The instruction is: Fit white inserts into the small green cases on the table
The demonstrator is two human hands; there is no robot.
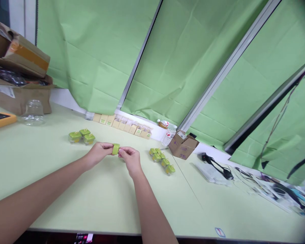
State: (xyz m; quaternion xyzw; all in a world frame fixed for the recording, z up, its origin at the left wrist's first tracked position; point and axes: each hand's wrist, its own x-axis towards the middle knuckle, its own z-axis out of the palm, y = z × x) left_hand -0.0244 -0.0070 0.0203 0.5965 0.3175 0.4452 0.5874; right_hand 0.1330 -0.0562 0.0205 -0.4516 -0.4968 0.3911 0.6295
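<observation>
Over the middle of the table, both my hands pinch one small green-lidded container, tipped so its lid faces me. My left hand grips it at the left side with thumb and fingers. On the right side, my right hand pinches its edge; the clear part is mostly hidden by the fingers. Three similar clear containers with green lids stand together beyond my left hand. To the right of my right hand, several more green-lidded containers form a slanting group.
Along the wall runs a row of small kraft cartons. Plastic bottles and a cardboard box stand at the back. A clear jar, an orange-cased device and large boxes are left. Cables clutter the right.
</observation>
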